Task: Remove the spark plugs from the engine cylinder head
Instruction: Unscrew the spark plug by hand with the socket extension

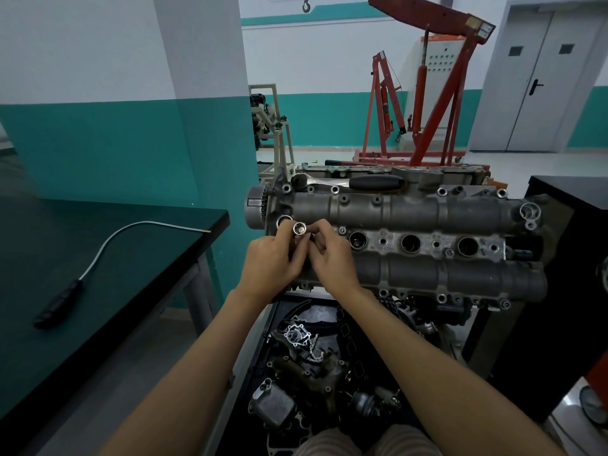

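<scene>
1. Nearest to me, below my forearms, loose engine parts (306, 373) lie in a dark tray under the engine.
2. Both my hands meet over the left end of the engine cylinder head (411, 245), just in front of its leftmost plug well.
3. My left hand (271, 263) has its fingers curled round a silver spark plug socket (299, 229), whose open mouth faces up toward me.
4. My right hand (330, 255) pinches at the lower part of the same socket with thumb and fingertips; what sits between those fingertips is too hidden to name.
5. So each grip is closed on the socket, neither one slack.
6. Three more plug wells (410, 242) show as dark round holes in a row along the middle of the head, to the right of my hands. Whether plugs sit in them, I cannot tell.
7. A ratchet wrench (348, 182) with a black handle lies on the far edge of the head, untouched.
8. On the dark worktop (98, 258) to my left rests a flexible pick-up tool (98, 255) with a black handle and a bent silver shaft.
9. Beyond the engine stands a red engine hoist (424, 103), with grey double doors (543, 74) at the far right.
</scene>
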